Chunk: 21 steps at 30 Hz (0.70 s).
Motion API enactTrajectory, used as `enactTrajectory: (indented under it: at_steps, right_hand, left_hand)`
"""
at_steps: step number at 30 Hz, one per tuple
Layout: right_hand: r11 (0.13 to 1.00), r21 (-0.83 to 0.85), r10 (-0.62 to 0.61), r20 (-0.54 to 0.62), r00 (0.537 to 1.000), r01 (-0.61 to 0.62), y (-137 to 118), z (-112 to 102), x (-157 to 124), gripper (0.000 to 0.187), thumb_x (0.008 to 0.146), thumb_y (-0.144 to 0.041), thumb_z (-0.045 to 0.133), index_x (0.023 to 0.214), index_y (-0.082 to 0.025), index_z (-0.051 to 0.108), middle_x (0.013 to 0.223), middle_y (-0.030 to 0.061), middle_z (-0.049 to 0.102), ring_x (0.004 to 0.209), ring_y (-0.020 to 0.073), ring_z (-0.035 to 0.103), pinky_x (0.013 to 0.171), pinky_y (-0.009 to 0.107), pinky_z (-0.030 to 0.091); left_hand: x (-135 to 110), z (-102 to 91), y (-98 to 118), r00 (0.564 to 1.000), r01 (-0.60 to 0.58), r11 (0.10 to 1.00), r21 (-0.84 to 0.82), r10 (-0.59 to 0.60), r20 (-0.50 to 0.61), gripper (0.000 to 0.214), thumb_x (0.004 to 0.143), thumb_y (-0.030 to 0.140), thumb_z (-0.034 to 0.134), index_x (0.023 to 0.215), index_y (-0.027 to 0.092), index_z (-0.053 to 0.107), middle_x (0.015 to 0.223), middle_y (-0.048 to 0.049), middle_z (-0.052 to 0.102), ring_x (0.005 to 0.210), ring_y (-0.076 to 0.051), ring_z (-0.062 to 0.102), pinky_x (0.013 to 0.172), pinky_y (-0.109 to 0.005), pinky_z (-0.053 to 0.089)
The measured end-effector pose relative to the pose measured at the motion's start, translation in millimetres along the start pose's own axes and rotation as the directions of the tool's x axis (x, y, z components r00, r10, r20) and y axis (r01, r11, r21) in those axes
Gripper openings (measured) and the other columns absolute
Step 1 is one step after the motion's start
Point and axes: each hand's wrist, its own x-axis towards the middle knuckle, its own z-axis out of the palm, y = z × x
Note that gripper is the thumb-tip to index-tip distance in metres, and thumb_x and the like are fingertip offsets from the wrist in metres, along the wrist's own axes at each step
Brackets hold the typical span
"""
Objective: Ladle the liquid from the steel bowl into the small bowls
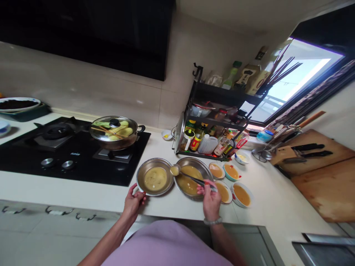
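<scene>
My right hand point(210, 197) is closed round the dark handle of a ladle point(175, 170). The ladle's bowl carries yellowish liquid and hangs over the adjoining rims of two steel bowls. Below the handle is the right steel bowl point(206, 170), holding yellowish-brown liquid with small pale pieces. The left steel bowl point(141, 181) contains similar, paler liquid. My left hand point(135, 200) grips that bowl's near-left rim, thumb and fingers about the edge. Close to my right hand stand several small bowls of orange-brown liquid, among them a white bowl point(251, 197).
A lidded pan point(115, 138) sits on the black gas hob point(83, 168) at left. Behind the bowls rises a black spice rack point(224, 120) crowded with bottles. A knife block point(283, 153) and wooden boards point(323, 171) stand at right. The counter's front edge runs before me.
</scene>
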Motion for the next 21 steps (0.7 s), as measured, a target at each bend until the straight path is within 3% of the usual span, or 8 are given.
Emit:
enactTrajectory:
  at_steps: [3, 6, 9, 11, 15, 21]
  right_hand:
    - [0.984, -0.096, -0.138, 0.143, 0.980, 0.152, -0.1, 5.9, -12.3, 0.030, 0.089, -0.044, 0.053, 0.099, -0.017, 0.064, 0.072, 0.0062, 0.070, 0.057, 0.0183, 0.067, 0.057, 0.031, 0.057]
    - [0.929, -0.154, -0.288, 0.268, 0.919, 0.336, 0.8, 3.1, -16.7, 0.027, 0.092, -0.037, 0.051, 0.102, -0.018, 0.067, 0.084, 0.0086, 0.070, 0.068, 0.0180, 0.068, 0.065, 0.032, 0.058]
    - [0.891, -0.179, -0.362, 0.272, 0.891, 0.417, 5.6, -6.6, -9.3, 0.026, 0.092, -0.034, 0.051, 0.104, -0.019, 0.067, 0.086, 0.0087, 0.069, 0.072, 0.0185, 0.068, 0.066, 0.031, 0.058]
    - [0.892, -0.227, -0.346, 0.211, 0.914, 0.390, 11.4, -14.8, -0.7, 0.028, 0.091, -0.037, 0.051, 0.104, -0.018, 0.067, 0.083, 0.0087, 0.069, 0.070, 0.0188, 0.067, 0.065, 0.032, 0.057]
    - [0.923, -0.315, -0.215, 0.050, 0.975, 0.219, 24.8, -29.2, 11.2, 0.037, 0.084, -0.048, 0.056, 0.097, -0.016, 0.068, 0.076, 0.0084, 0.069, 0.060, 0.0193, 0.065, 0.060, 0.034, 0.057]
    - [0.988, -0.143, 0.040, -0.095, 0.995, -0.053, 40.4, -31.1, 10.4, 0.040, 0.072, -0.052, 0.064, 0.091, -0.017, 0.064, 0.060, 0.0034, 0.067, 0.050, 0.0196, 0.063, 0.053, 0.034, 0.055]
  left_hand:
    - [-0.2, 0.1, 0.1, 1.000, 0.001, 1.000, 0.007, -0.001, -0.003, 0.080, 0.052, 0.024, 0.078, 0.123, 0.021, 0.042, 0.052, 0.0089, 0.058, 0.044, -0.009, 0.050, 0.043, -0.018, 0.036]
    - [-0.6, 0.2, 0.4, 1.000, -0.003, 1.000, 0.009, 0.003, -0.007, 0.079, 0.052, 0.024, 0.078, 0.123, 0.020, 0.043, 0.050, 0.0098, 0.056, 0.043, -0.009, 0.050, 0.043, -0.018, 0.036]
    - [-0.7, 0.3, 0.5, 1.000, -0.001, 1.000, 0.009, 0.002, -0.010, 0.079, 0.051, 0.024, 0.078, 0.122, 0.021, 0.043, 0.050, 0.0098, 0.056, 0.043, -0.009, 0.050, 0.042, -0.018, 0.036]
    - [-0.6, 0.2, 0.4, 1.000, 0.003, 1.000, 0.006, -0.003, -0.011, 0.079, 0.051, 0.023, 0.077, 0.123, 0.021, 0.043, 0.052, 0.0094, 0.057, 0.043, -0.009, 0.050, 0.043, -0.018, 0.036]
    - [0.2, 0.0, -0.1, 1.000, 0.002, 1.000, -0.003, -0.002, -0.006, 0.082, 0.050, 0.022, 0.077, 0.123, 0.021, 0.042, 0.053, 0.0092, 0.058, 0.043, -0.009, 0.050, 0.043, -0.018, 0.036]
    - [0.6, -0.2, -0.2, 1.000, -0.003, 1.000, -0.005, 0.003, -0.003, 0.081, 0.049, 0.024, 0.079, 0.122, 0.021, 0.043, 0.055, 0.0090, 0.056, 0.044, -0.010, 0.052, 0.043, -0.019, 0.036]
